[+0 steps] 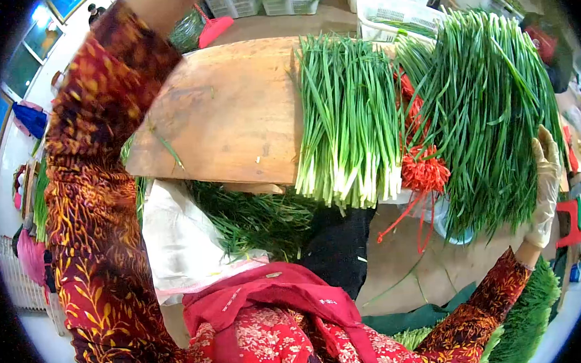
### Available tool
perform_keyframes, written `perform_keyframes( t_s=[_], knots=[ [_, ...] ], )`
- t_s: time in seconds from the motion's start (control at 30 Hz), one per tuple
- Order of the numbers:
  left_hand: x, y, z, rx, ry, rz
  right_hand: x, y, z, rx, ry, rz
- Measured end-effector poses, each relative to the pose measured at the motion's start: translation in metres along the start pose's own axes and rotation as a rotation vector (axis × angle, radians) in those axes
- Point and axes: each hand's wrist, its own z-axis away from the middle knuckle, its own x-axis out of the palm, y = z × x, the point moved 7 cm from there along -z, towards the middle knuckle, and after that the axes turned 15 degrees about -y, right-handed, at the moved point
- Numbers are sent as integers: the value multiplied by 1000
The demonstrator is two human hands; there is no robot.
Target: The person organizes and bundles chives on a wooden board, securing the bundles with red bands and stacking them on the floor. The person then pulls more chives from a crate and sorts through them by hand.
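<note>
My left forearm in its patterned sleeve reaches up to the top edge. Only the wrist and a blurred part of my left hand (163, 4) show there; its fingers are out of the frame. My right hand (545, 189), in a thin pale glove, lies along the right side of a big heap of green chives (489, 116). Its fingers point upward, stretched out against the leaves. A smaller layer of chives (347, 111) lies on the wooden board (233, 112), white stem ends towards me. Between the two piles hangs a bunch of red ties (425, 170).
White plastic crates (400, 12) stand behind the board, with a red dustpan-like item (215, 30) at the back left. Loose greens (252, 214) and a white sack (177, 235) are below the board. A red stool (576, 224) stands at right; more greens (535, 313) lie beside me.
</note>
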Motion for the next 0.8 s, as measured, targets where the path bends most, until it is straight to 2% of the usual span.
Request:
perform_keyframes(
  t_s=[0.1, 0.13, 0.17, 0.2, 0.23, 0.3, 0.37, 0.43, 0.5, 0.57, 0.7, 0.8],
  knots=[
    [56, 54, 15, 305, -47, -11, 16, -71, 32, 9, -32, 3],
    [70, 73, 23, 442, 21, 33, 28, -88, 45, 8, -54, -134],
    [94, 84, 26, 506, -12, -1, 39, -113, 57, 45, -87, -175],
    [115, 89, 30, 559, 7, 39, 56, -128, 69, 77, -117, -348],
    [141, 92, 34, 557, -73, 120, 74, -140, 80, 107, -148, -523],
    [178, 100, 45, 566, -68, 139, 112, -170, 95, -67, -344, -111],
    [207, 111, 53, 548, -154, 244, 146, -187, 103, -203, -445, 82],
    [220, 115, 57, 541, -233, 274, 165, -188, 105, -180, -497, 118],
    [204, 108, 53, 403, -54, 215, 198, -189, 105, -73, -574, -89],
    [208, 105, 55, 372, -105, 178, 214, -195, 104, -168, -553, -129],
    [203, 101, 63, 271, -118, 168, 223, -195, 109, -67, -528, -193],
    [201, 96, 68, 88, -113, 49, 222, -190, 111, -45, -523, -163]
  ],
)
